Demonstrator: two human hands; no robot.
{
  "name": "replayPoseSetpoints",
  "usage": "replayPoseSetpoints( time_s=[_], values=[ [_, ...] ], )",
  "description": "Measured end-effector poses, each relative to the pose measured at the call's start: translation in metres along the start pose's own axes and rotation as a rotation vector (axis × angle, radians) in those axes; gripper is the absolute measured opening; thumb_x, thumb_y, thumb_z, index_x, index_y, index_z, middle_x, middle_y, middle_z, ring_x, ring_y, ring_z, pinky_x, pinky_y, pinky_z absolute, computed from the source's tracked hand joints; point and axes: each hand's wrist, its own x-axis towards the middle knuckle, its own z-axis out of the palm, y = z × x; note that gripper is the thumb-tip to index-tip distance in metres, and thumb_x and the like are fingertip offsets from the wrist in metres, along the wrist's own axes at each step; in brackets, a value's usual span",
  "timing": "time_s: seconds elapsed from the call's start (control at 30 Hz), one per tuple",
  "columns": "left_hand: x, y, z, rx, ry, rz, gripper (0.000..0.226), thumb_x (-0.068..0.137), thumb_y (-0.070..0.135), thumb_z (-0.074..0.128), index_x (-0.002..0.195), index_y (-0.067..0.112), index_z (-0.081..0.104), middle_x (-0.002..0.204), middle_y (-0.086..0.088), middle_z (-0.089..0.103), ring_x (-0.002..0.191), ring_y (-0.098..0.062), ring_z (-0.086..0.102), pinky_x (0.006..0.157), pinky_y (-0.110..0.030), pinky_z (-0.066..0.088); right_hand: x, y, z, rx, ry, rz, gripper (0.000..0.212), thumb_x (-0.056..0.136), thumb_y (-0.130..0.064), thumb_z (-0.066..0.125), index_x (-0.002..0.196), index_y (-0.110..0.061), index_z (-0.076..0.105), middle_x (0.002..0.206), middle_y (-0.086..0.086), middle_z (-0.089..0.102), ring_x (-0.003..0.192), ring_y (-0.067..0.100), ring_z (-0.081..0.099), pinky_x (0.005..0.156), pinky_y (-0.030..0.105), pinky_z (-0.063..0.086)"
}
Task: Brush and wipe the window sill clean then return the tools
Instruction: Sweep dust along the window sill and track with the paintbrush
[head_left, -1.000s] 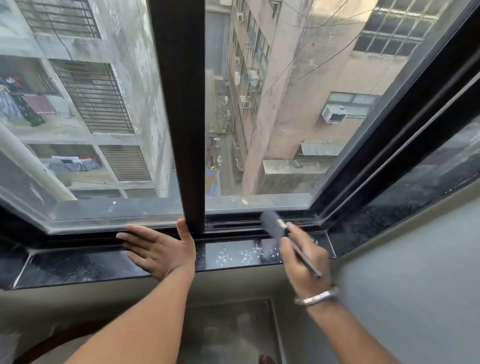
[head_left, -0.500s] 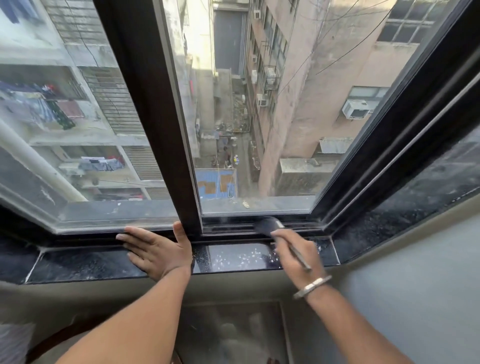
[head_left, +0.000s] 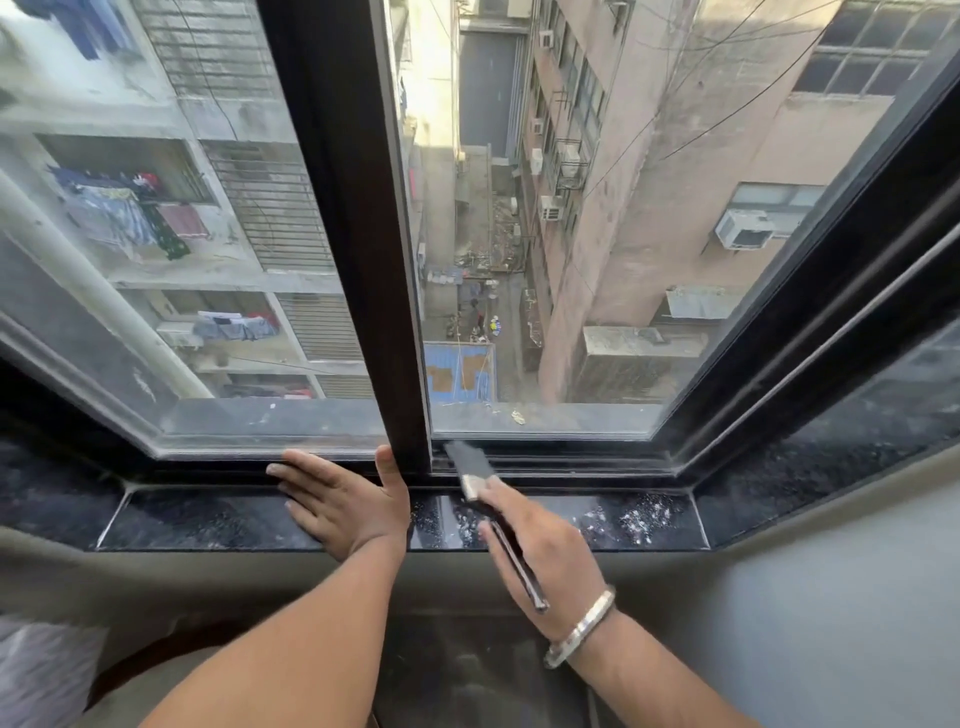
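The window sill (head_left: 208, 519) is a dark polished stone ledge below a black-framed sliding window. White specks of dust (head_left: 634, 517) lie on its right part. My right hand (head_left: 545, 551) grips a flat paint brush (head_left: 470, 465) by its dark handle; the dark bristles rest in the window track just right of the centre frame post (head_left: 363, 260). My left hand (head_left: 343, 501) lies flat on the sill with spread fingers, its thumb against the foot of the post. A metal bangle sits on my right wrist.
The dark sill continues along the angled side window at right (head_left: 857, 441). A grey wall (head_left: 831, 623) runs below the ledge. Through the glass, buildings and an alley lie far below. A pale cloth-like shape (head_left: 36, 675) shows at bottom left.
My right hand has carried the brush leftward along the track, from right of centre up to the frame post. The left hand has stayed flat on the sill.
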Motion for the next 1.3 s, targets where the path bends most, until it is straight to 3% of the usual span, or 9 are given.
replayPoseSetpoints(
  time_s=[0.1, 0.27, 0.4, 0.73, 1.0, 1.13, 1.23, 1.3],
  values=[
    [0.001, -0.001, 0.002, 0.007, 0.005, -0.004, 0.105, 0.090, 0.079, 0.014, 0.156, -0.001, -0.005, 0.162, -0.033, 0.007, 0.145, -0.048, 0.025, 0.117, -0.056, 0.020, 0.025, 0.000, 0.018, 0.112, -0.012, -0.078, 0.025, 0.087, -0.018, 0.065, 0.112, -0.020, 0.064, 0.111, 0.000, 0.072, 0.103, 0.012, 0.066, 0.090, 0.022, 0.051],
    [0.000, -0.002, 0.003, 0.018, 0.013, 0.003, 0.104, 0.091, 0.078, 0.015, 0.156, 0.001, -0.008, 0.162, -0.033, 0.006, 0.146, -0.047, 0.024, 0.117, -0.056, 0.020, 0.049, 0.015, 0.028, 0.223, 0.071, 0.061, 0.012, 0.082, -0.020, 0.067, 0.093, -0.018, 0.069, 0.082, -0.005, 0.074, 0.072, 0.005, 0.068, 0.067, 0.030, 0.057],
    [0.000, -0.001, 0.001, 0.027, 0.013, 0.003, 0.104, 0.091, 0.078, 0.014, 0.156, 0.001, -0.007, 0.161, -0.034, 0.006, 0.145, -0.048, 0.025, 0.117, -0.056, 0.021, 0.050, 0.037, 0.022, 0.217, 0.058, 0.155, 0.007, 0.081, -0.016, 0.069, 0.088, -0.015, 0.070, 0.074, -0.003, 0.072, 0.066, 0.011, 0.067, 0.064, 0.036, 0.056],
    [-0.001, 0.002, 0.000, 0.041, -0.007, -0.005, 0.105, 0.090, 0.080, 0.010, 0.156, 0.000, -0.006, 0.162, -0.032, 0.005, 0.147, -0.046, 0.024, 0.118, -0.055, 0.020, 0.043, 0.067, -0.022, 0.020, 0.023, 0.261, 0.012, 0.071, -0.011, 0.072, 0.078, -0.021, 0.071, 0.069, -0.006, 0.071, 0.064, 0.010, 0.066, 0.062, 0.035, 0.055],
    [-0.004, 0.004, -0.005, 0.037, -0.021, 0.004, 0.107, 0.090, 0.080, 0.010, 0.156, -0.003, -0.004, 0.162, -0.033, 0.004, 0.147, -0.047, 0.021, 0.120, -0.055, 0.017, 0.008, 0.079, -0.100, -0.445, 0.082, 0.500, 0.015, 0.075, -0.004, 0.063, 0.083, -0.015, 0.068, 0.093, 0.008, 0.070, 0.082, 0.035, 0.065, 0.068, 0.042, 0.054],
    [-0.004, 0.006, -0.007, 0.038, -0.029, 0.001, 0.108, 0.090, 0.080, 0.009, 0.156, -0.004, -0.004, 0.162, -0.033, 0.003, 0.148, -0.047, 0.020, 0.120, -0.055, 0.017, -0.001, 0.046, -0.105, -0.425, 0.274, 0.295, 0.024, 0.073, 0.000, 0.065, 0.091, -0.016, 0.069, 0.100, 0.003, 0.070, 0.091, 0.027, 0.066, 0.077, 0.040, 0.055],
    [-0.004, 0.006, -0.006, 0.043, -0.032, 0.001, 0.108, 0.090, 0.080, 0.010, 0.156, -0.005, -0.003, 0.162, -0.033, 0.003, 0.148, -0.046, 0.020, 0.120, -0.054, 0.016, -0.006, 0.022, -0.082, -0.233, 0.238, 0.090, 0.022, 0.080, -0.011, 0.064, 0.100, -0.019, 0.068, 0.103, -0.004, 0.070, 0.099, 0.010, 0.063, 0.091, 0.027, 0.050],
    [-0.004, 0.006, -0.007, 0.044, -0.032, -0.002, 0.108, 0.090, 0.080, 0.010, 0.156, -0.005, -0.003, 0.162, -0.033, 0.004, 0.148, -0.046, 0.020, 0.120, -0.054, 0.016, -0.004, 0.013, -0.057, -0.134, 0.159, 0.003, 0.020, 0.085, -0.016, 0.064, 0.104, -0.019, 0.069, 0.106, -0.005, 0.071, 0.101, 0.007, 0.064, 0.093, 0.023, 0.049]
  ],
)
